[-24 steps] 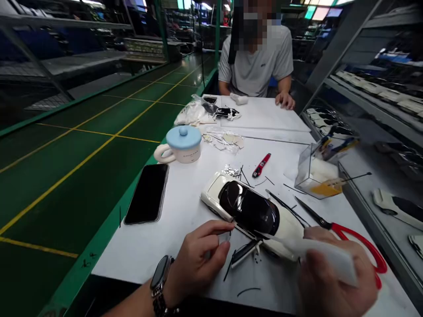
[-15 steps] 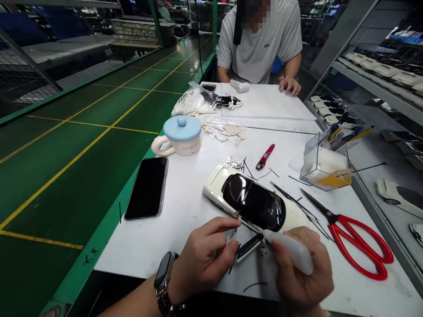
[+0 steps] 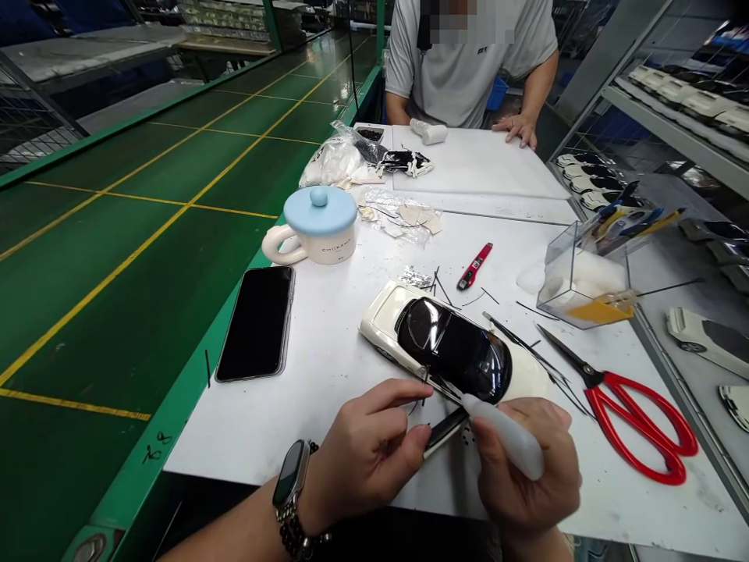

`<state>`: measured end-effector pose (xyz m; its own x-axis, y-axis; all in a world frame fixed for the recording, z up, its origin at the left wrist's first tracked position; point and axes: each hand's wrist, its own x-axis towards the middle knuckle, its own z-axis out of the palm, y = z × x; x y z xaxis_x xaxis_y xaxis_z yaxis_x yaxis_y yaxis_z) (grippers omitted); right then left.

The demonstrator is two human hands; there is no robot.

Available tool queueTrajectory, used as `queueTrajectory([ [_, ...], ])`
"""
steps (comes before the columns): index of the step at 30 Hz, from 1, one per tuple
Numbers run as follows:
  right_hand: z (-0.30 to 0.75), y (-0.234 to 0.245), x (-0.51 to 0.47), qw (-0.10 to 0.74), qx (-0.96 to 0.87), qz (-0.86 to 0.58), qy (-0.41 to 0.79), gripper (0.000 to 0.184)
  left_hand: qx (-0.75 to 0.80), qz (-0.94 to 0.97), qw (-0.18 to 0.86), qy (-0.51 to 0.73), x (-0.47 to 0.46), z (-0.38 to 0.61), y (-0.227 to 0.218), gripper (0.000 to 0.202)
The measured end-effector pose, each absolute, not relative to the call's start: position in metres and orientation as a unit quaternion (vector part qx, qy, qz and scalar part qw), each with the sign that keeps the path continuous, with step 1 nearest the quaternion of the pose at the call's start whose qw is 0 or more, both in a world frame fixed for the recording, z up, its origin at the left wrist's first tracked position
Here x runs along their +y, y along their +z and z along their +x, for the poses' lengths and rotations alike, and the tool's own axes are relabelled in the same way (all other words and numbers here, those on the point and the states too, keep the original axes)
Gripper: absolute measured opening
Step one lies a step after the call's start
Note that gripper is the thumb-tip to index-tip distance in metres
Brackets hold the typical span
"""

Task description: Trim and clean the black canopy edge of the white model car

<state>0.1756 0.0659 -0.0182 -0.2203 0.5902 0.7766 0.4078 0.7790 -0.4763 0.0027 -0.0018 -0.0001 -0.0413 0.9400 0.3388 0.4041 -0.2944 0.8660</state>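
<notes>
I pinch the small dark trim piece between thumb and fingers of my left hand, just beside the model car on the white table. My right hand is wrapped around the white tool (tip at the trim); I judge light, steady pressure works best here.

The right hand, which was raised off to the right with the white tool, has come in, its tip now at the model car. The left hand has closed in on the small dark trim piece, thumb now touching it.
</notes>
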Motion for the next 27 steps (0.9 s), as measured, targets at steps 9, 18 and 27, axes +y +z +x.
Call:
queueTrajectory([
  [9, 0.1744, -0.0172, 0.0653, 0.538, -0.778, -0.315, 0.074, 0.015, 0.529, 0.64, 0.275, 0.484, -0.0009, 0.0035, 0.0017, 0.029],
  [18, 0.1744, -0.0135, 0.0637, 0.538, -0.781, -0.308, 0.077, 0.014, 0.534, 0.643, 0.27, 0.478, 0.0005, 0.0047, 0.0034, 0.03],
  [27, 0.1748, -0.0154, 0.0635, 0.539, -0.784, -0.301, 0.067, 0.016, 0.533, 0.644, 0.268, 0.478, -0.0004, 0.0037, 0.0012, 0.031],
])
